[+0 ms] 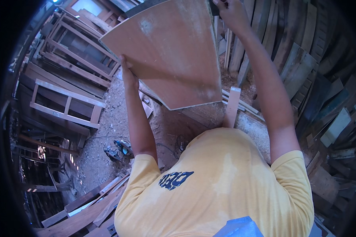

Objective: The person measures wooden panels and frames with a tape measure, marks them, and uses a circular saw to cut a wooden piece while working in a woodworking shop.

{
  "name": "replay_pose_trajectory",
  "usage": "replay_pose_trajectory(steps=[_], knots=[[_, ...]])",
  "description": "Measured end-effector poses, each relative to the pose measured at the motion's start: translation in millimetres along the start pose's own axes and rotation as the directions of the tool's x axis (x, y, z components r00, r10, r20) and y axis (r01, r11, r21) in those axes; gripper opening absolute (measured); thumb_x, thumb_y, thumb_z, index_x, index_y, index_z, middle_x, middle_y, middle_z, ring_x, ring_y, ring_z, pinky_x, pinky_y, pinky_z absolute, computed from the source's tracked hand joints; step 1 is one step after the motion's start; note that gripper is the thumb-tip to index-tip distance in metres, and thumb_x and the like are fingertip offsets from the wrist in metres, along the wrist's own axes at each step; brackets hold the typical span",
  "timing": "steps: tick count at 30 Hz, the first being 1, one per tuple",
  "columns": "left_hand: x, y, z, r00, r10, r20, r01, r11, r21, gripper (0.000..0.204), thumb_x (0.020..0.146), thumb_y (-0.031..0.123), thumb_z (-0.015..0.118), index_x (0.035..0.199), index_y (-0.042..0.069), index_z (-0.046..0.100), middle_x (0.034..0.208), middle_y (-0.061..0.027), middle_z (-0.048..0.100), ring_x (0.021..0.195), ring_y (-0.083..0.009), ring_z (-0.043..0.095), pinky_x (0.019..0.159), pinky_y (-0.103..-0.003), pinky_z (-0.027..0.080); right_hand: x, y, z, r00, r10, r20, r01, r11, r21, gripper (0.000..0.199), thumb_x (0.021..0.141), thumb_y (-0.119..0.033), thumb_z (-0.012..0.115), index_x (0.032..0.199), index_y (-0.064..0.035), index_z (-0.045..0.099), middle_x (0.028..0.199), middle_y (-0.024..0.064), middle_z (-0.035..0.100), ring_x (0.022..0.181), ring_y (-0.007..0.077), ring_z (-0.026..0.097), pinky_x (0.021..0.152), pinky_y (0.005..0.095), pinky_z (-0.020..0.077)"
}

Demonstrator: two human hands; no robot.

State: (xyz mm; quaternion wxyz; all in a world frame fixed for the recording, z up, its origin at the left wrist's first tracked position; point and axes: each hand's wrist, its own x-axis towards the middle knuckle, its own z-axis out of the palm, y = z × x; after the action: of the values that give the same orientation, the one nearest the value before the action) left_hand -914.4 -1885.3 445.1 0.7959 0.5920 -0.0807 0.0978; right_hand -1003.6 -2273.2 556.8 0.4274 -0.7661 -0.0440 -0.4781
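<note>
A large reddish-brown plywood panel (174, 55), pale and dusty in patches, is held up in front of me at a tilt. Its near end comes to a corner close to my chest. My left hand (129, 73) is closed on the panel's left edge, thumb on the upper face and the other fingers hidden beneath. At the far right edge, my right hand (230, 14) has its fingers curled at the panel's side, next to a dark piece. A dark strip (146, 6) shows along the far edge; whether it is joined to the panel I cannot tell.
Wooden frames (67, 103) lean at the left. Stacked planks (265, 31) and offcuts (336, 126) crowd the right. An upright pale board (232, 106) stands near my waist. A blue-and-black corded power tool (120, 150) lies on the dusty floor, with more boards (87, 205) at lower left.
</note>
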Motion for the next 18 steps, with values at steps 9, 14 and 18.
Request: replay_pose_trajectory(steps=[9, 14, 18], knots=[[-7, 6, 6, 0.998, -0.008, 0.06, 0.007, 1.0, 0.028, 0.107, 0.091, 0.07, 0.058, 0.158, -0.002, 0.015, 0.164, -0.0199, 0.022, 0.153, -0.0316, 0.019, 0.126, -0.043, 0.017, -2, -1, 1, 1.0, 0.017, -0.02, -0.015, 0.997, 0.08, 0.045, 0.094, -0.012, 0.06, 0.136, 0.0055, 0.058, 0.118, 0.0283, 0.068, 0.109, 0.0358, 0.068, 0.097, 0.0405, 0.0505], [-10, 6, 0, 0.997, -0.007, 0.078, 0.005, 1.0, 0.024, 0.104, 0.093, 0.069, 0.056, 0.158, -0.002, 0.016, 0.164, -0.0191, 0.022, 0.153, -0.0307, 0.019, 0.126, -0.043, 0.016, -3, -3, 3, 0.997, 0.035, -0.067, -0.032, 0.999, 0.044, 0.042, 0.094, -0.013, 0.061, 0.134, 0.0025, 0.06, 0.115, 0.0248, 0.07, 0.106, 0.0342, 0.068, 0.096, 0.0401, 0.0512], [-16, 6, 2, 1.0, -0.006, 0.004, 0.006, 1.0, 0.018, 0.109, 0.09, 0.073, 0.058, 0.154, -0.009, 0.027, 0.161, -0.0202, 0.031, 0.149, -0.0312, 0.03, 0.124, -0.041, 0.021, 1, -14, -1, 0.992, 0.009, -0.126, -0.004, 0.999, 0.045, 0.039, 0.094, -0.014, 0.063, 0.13, -0.0002, 0.063, 0.111, 0.0227, 0.071, 0.101, 0.0327, 0.069, 0.091, 0.0396, 0.053]])
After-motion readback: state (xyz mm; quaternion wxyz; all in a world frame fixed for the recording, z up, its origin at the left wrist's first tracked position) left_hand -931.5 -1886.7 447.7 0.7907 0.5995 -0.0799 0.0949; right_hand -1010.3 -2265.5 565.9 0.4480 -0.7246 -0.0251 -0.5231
